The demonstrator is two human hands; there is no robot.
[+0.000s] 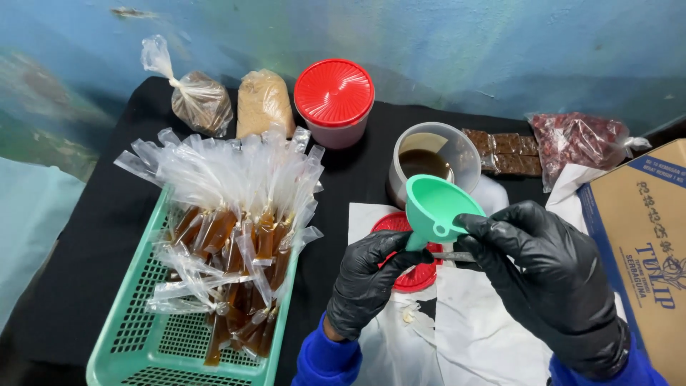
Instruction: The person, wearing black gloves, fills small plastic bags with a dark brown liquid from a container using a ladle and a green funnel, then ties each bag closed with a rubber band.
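Both my hands wear black gloves. My right hand [547, 275] grips the rim tab of a mint-green funnel [436, 207], tilted over a red lid [411, 268]. My left hand [368, 279] closes around the funnel's spout from below, where a thin clear plastic piece sticks out sideways. Just behind the funnel stands a clear tub of dark brown liquid [432, 161]. To my left, a green mesh basket [143, 329] holds several long clear bags filled with brown liquid [236, 243].
On the black cloth at the back sit a red-lidded container [334, 100], a knotted bag of brown stuff [200, 100], a bag of tan powder [263, 104], brown blocks [507, 151] and a bag of red pieces [575, 139]. A cardboard box [643, 236] stands right. White paper [479, 336] lies underneath.
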